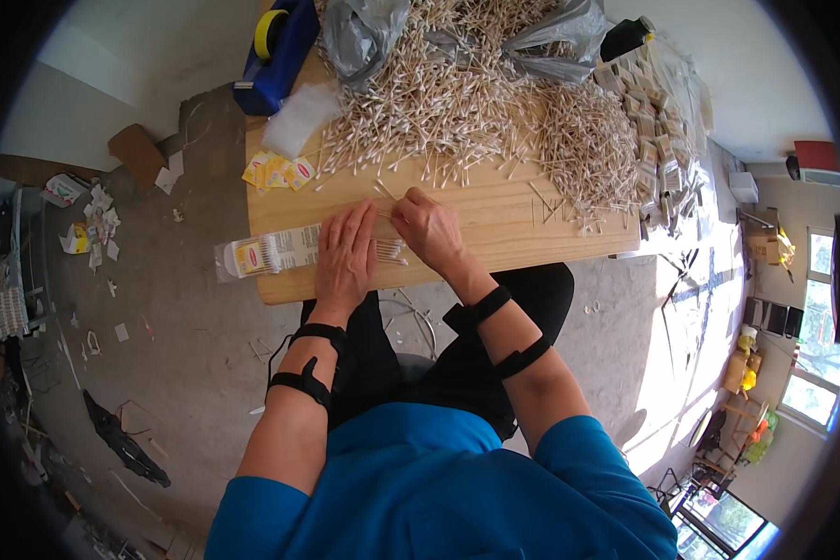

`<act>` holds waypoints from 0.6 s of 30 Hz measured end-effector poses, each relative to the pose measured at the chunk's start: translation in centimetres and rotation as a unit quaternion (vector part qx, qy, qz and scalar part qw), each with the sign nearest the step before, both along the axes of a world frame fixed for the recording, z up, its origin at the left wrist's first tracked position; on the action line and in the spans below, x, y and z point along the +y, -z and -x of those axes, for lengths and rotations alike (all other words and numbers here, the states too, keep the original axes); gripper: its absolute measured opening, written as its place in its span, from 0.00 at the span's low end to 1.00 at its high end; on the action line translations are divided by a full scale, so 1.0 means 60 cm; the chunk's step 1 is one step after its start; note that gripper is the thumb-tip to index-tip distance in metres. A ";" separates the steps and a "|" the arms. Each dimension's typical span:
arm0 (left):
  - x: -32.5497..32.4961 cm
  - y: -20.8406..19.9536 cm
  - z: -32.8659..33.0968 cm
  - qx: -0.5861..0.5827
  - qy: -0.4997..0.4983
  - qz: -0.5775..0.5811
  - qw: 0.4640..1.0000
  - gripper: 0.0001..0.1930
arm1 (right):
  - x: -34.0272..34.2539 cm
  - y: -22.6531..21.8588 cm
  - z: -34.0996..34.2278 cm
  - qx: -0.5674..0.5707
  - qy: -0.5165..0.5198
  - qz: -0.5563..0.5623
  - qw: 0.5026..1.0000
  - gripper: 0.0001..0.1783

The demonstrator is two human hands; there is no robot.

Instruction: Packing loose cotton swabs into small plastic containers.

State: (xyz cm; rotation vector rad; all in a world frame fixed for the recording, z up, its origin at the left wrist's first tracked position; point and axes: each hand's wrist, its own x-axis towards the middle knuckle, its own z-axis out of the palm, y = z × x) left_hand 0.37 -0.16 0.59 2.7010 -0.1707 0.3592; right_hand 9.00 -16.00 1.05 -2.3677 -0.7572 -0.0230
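Head view: swabs (390, 250) project rightward from beneath palm-down left hand (345, 250), axes roughly left-right; right hand (427, 228) curled; cannot tell either grip.

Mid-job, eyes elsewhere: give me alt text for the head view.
A person's left hand lies over a packet of cotton swabs on a wooden table, the right hand close beside it. Beyond spreads a large swab heap, with grey plastic bags and a blue tape dispenser.

From my remote seat I take this for a small packing workshop, given the table (518, 213) heaped with swabs (457, 112), the tape dispenser (287, 58), and scraps (103, 222) littering the concrete floor (205, 355).
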 end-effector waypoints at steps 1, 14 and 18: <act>0.000 0.000 0.000 -0.001 0.002 -0.003 1.000 0.28 | -0.001 0.000 0.004 0.004 -0.012 0.010 1.000 0.05; 0.000 -0.003 -0.003 -0.018 0.013 0.008 1.000 0.24 | 0.000 0.014 0.011 0.011 0.060 0.012 0.998 0.04; 0.003 0.001 -0.002 -0.020 0.023 -0.002 1.000 0.22 | -0.006 0.006 0.016 0.029 0.050 -0.030 0.998 0.06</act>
